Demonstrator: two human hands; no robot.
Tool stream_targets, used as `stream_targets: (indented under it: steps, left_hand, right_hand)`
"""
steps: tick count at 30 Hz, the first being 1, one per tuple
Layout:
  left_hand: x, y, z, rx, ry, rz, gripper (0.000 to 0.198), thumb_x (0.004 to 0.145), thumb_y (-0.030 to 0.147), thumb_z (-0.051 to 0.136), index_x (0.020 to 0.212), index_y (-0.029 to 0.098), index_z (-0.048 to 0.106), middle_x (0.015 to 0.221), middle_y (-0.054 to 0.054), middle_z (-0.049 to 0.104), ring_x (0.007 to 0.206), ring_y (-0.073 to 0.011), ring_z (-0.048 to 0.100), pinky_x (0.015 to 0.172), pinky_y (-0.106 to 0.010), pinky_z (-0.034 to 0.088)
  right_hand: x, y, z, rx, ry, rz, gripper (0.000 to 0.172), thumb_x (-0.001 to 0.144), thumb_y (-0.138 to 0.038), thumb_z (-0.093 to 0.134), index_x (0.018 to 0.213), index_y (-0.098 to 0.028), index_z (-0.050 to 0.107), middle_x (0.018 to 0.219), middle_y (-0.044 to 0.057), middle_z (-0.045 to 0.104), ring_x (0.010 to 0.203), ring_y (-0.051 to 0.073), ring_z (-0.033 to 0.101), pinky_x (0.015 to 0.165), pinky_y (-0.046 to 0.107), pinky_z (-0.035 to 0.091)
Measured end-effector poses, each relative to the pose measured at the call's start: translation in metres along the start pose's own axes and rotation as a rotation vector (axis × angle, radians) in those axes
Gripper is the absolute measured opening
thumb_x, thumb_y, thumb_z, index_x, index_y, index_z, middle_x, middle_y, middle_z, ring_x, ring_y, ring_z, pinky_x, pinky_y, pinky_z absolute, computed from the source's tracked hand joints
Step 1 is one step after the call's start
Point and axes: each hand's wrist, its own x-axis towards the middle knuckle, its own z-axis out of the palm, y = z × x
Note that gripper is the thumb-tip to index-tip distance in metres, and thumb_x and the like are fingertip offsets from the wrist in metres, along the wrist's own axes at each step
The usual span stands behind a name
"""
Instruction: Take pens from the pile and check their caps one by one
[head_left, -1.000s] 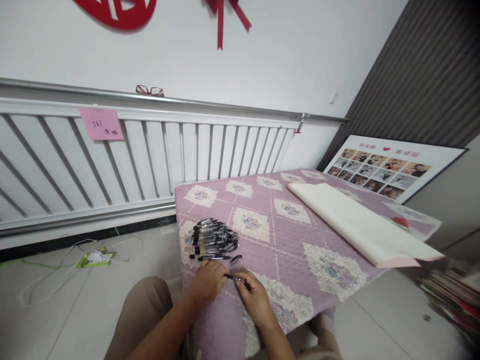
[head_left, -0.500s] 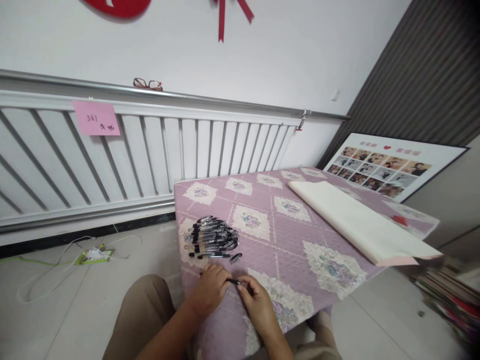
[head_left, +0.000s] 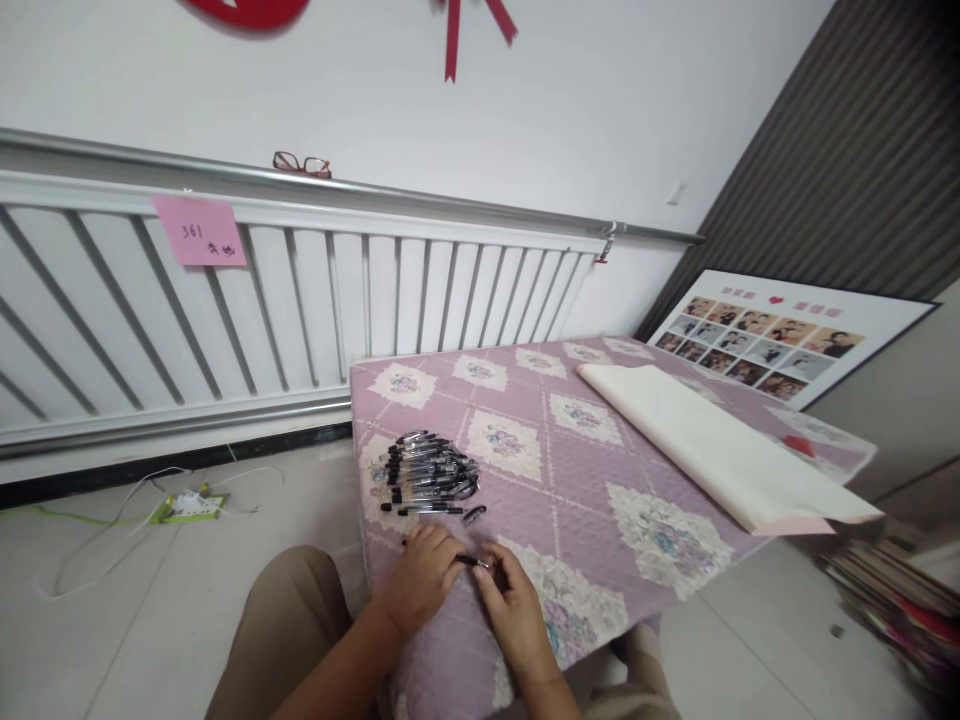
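Observation:
My left hand (head_left: 424, 575) is closed around a black pen (head_left: 471, 561), resting low over the near left part of the table. The pen's tip end points right, and its other end shows a little past my knuckles. My right hand (head_left: 516, 605) pinches at the tip end with thumb and forefinger; whether anything small sits between them is too fine to see. Beyond my left hand lies a pile of clear-barrelled black pens (head_left: 431, 472), laid roughly side by side. A loose black pen cap (head_left: 475, 515) lies at the pile's near right corner.
A purple floral tablecloth (head_left: 517, 510) covers the table. Folded cream sheeting (head_left: 697, 440) lies on its right side. A white radiator (head_left: 300, 300) runs behind, with glasses (head_left: 301, 164) on its pipe. A power strip (head_left: 191, 506) with cables is on the floor at left.
The view has shifted slightly. Both hands stay on the same pen, and a little more of its tip end shows between them. The pile and cap are unchanged.

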Motion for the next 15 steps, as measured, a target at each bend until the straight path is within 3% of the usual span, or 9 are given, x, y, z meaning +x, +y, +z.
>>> stream_targets:
  steps: [2,5,10,15]
  left_hand:
    - [0.0002,-0.0002,0.0001,0.005,-0.004,0.001,0.011,0.092,0.02,0.049,0.094,0.022,0.06,0.093,-0.002,0.06,0.093,-0.02,0.051,0.089,-0.036,0.036]
    - [0.0003,0.0004,-0.001,0.0,-0.02,0.0,0.014,0.093,0.02,0.047,0.094,0.022,0.06,0.094,-0.002,0.061,0.094,-0.0201,0.051,0.088,-0.036,0.036]
    - [-0.0006,0.0003,-0.0009,-0.002,-0.015,0.004,0.014,0.094,0.021,0.046,0.092,0.022,0.06,0.093,-0.002,0.06,0.093,-0.0204,0.051,0.087,-0.036,0.036]
    - [-0.0013,-0.0005,0.0023,0.011,-0.003,0.018,0.013,0.094,0.022,0.047,0.093,0.022,0.06,0.093,-0.002,0.061,0.093,-0.02,0.051,0.087,-0.036,0.036]
  right_hand:
    - [0.0002,-0.0009,-0.0001,0.016,-0.006,-0.012,0.028,0.084,-0.04,0.055,0.101,-0.02,0.063,0.091,0.006,0.067,0.083,0.02,0.062,0.077,0.029,0.049]
    - [0.0013,-0.005,-0.0013,-0.003,-0.051,-0.032,0.023,0.086,-0.04,0.052,0.087,-0.021,0.065,0.085,0.005,0.067,0.08,0.02,0.062,0.074,0.028,0.049]
    - [0.0019,-0.0072,-0.0014,-0.042,-0.038,0.003,0.03,0.088,-0.044,0.048,0.075,-0.021,0.064,0.073,0.004,0.066,0.071,0.019,0.061,0.068,0.028,0.048]
    - [-0.0011,-0.0079,0.0003,0.035,-0.03,0.028,0.025,0.085,-0.041,0.055,0.093,-0.021,0.066,0.09,0.006,0.07,0.084,0.021,0.064,0.078,0.029,0.049]
